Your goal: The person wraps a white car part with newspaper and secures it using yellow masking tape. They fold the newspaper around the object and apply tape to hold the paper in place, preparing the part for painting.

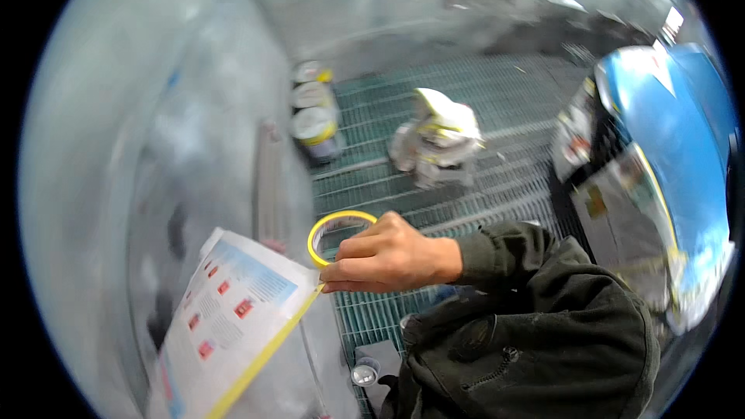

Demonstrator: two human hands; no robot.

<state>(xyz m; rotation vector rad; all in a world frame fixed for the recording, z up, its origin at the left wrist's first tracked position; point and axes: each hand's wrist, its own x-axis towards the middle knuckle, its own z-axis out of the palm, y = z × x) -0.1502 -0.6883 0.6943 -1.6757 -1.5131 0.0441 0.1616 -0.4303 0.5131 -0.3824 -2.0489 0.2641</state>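
While the right hand [392,256] reaches across from the right in the head view, its fingers pinch the upper corner of a printed paper sheet [225,310] edged with a yellow tape strip [266,354]; a yellow tape roll [334,220] sits against them. With the left hand out of view, its grip I cannot tell. Beyond, cans [313,120] and crumpled paper [446,136] stand on floor grating [372,97], left of a blue panel [675,124]
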